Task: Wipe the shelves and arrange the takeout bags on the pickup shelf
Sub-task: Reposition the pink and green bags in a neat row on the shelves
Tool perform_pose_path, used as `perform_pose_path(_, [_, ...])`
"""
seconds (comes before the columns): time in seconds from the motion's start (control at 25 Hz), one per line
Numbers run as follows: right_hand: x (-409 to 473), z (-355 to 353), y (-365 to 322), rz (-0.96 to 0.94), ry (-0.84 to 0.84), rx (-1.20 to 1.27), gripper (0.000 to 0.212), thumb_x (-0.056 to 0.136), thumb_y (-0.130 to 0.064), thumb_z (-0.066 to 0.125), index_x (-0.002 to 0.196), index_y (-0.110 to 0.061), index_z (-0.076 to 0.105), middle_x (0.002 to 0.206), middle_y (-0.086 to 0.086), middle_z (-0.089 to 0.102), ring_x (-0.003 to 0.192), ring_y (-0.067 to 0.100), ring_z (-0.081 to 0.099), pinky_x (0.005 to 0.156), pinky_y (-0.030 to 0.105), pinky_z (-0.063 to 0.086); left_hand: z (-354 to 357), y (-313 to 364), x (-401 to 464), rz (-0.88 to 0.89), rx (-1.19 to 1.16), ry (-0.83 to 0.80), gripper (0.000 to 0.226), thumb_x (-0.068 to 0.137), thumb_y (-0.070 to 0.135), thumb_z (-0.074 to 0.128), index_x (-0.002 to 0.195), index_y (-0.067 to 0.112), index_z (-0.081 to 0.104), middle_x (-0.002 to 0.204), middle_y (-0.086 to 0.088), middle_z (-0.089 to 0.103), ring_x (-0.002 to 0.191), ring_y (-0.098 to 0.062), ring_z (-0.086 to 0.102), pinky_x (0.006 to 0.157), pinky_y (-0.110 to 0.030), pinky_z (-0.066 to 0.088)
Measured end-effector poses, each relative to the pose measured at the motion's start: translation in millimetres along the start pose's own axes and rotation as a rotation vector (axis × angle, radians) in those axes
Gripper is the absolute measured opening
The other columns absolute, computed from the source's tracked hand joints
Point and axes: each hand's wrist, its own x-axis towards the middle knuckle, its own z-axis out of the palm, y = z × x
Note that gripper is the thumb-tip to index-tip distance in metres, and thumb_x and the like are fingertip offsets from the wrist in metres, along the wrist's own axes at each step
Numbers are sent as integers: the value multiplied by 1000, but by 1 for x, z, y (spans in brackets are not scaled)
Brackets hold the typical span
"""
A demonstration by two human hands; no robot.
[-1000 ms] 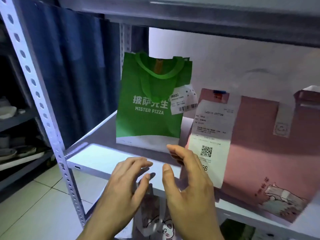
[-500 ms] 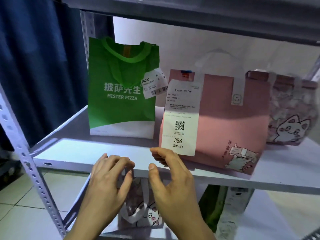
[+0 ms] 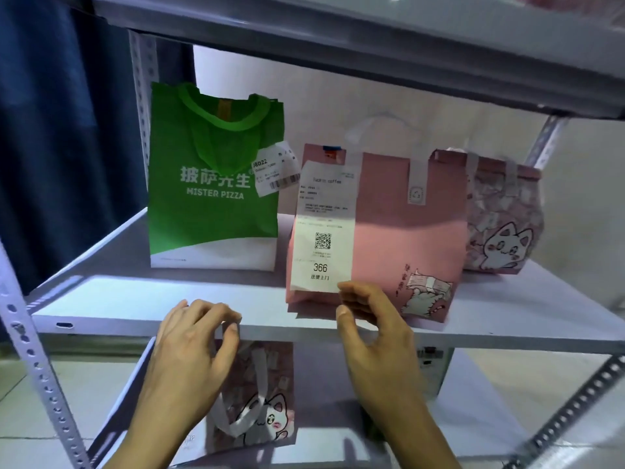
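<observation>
Three takeout bags stand on the white middle shelf. A green Mister Pizza bag is at the left. A pink paper bag with a long white receipt stands in the middle, and a pink cat-print bag is behind it to the right. My left hand hovers at the shelf's front edge, fingers loosely curled and holding nothing. My right hand is just in front of the pink paper bag's lower corner, fingers apart, its fingertips near the receipt's bottom edge.
The lower shelf holds another cat-print bag with white handles. A grey upper shelf runs overhead. Perforated metal uprights stand at the left front and back. A dark blue curtain hangs to the left.
The view has swung right and nearer, so all three bags now show. Both hands have spread apart, and my right hand now sits by the pink paper bag's base.
</observation>
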Motion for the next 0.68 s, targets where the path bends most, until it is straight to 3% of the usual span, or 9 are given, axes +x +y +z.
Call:
perform_pose_path(0.16, [-10, -24, 16, 28, 92, -103, 28, 96, -16, 65, 114, -37, 65, 110, -25, 67, 108, -6, 62, 87, 9, 49, 4, 3, 1, -23, -2, 48, 8, 90, 21, 62, 86, 24, 67, 83, 8, 55, 78, -22, 51, 86, -48, 47])
perform_pose_path(0.28, [-16, -52, 36, 0, 269, -248, 35, 94, -16, 67, 117, -41, 59, 116, -27, 58, 112, 1, 58, 87, 26, 57, 10, 3, 0, 17, 39, 72, 6, 88, 25, 62, 85, 23, 67, 79, 7, 53, 75, -21, 46, 84, -54, 47])
perform_pose_path(0.36, [-15, -71, 49, 58, 367, -365, 42, 93, -22, 69, 124, -45, 54, 130, -19, 50, 123, 2, 48, 94, 38, 57, 10, 7, 3, 13, 85, 51, 2, 87, 27, 62, 86, 27, 63, 76, 5, 52, 73, -23, 47, 83, -57, 46])
perform_pose_path(0.48, [-11, -91, 66, 177, 295, -386, 53, 95, -30, 67, 139, -50, 46, 147, -6, 42, 132, 13, 43, 104, 49, 51, 6, 26, 11, -44, 97, -45, 16, 87, 17, 70, 94, 30, 64, 75, 3, 58, 67, -25, 51, 78, -54, 48])
perform_pose_path(0.56, [-10, -95, 72, 162, 216, -304, 59, 97, -27, 65, 146, -48, 41, 141, -8, 48, 124, 11, 51, 98, 44, 55, 8, 44, 9, -23, -2, -134, 27, 94, 23, 62, 120, 27, 64, 96, -1, 70, 78, -27, 56, 87, -54, 48])
perform_pose_path(0.68, [-6, -93, 76, 135, 160, -272, 65, 98, -23, 63, 151, -49, 34, 135, -16, 52, 110, -11, 54, 82, 8, 51, 20, 61, 7, 44, -68, -239, 46, 100, 28, 51, 145, 33, 43, 134, 7, 62, 103, -30, 59, 103, -52, 38])
